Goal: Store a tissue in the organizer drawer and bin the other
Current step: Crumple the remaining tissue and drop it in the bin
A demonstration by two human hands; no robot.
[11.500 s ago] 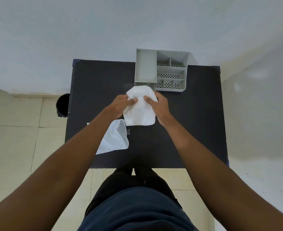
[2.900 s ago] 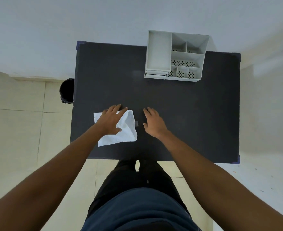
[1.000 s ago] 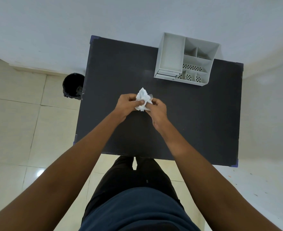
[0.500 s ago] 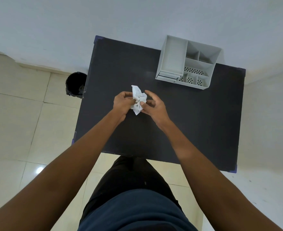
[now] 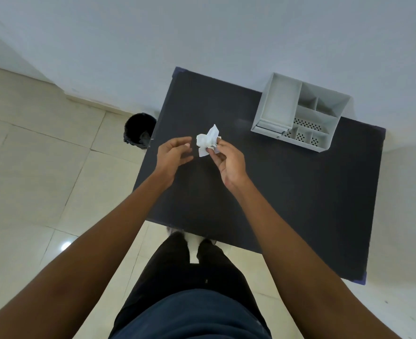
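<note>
Frame centre: right hand (image 5: 229,162) pinches crumpled tissue (image 5: 208,141) above dark surface (image 5: 299,192); left hand (image 5: 174,156) released, just beside.

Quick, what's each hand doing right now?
Left hand: open, holding nothing.
Right hand: pinching the crumpled tissue above the table.

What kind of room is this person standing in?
Probably a plain indoor room set up as a simple work spot: a dark table against a bare white wall, a grey desk organizer on it, and a black bin on tiled floor.
</note>
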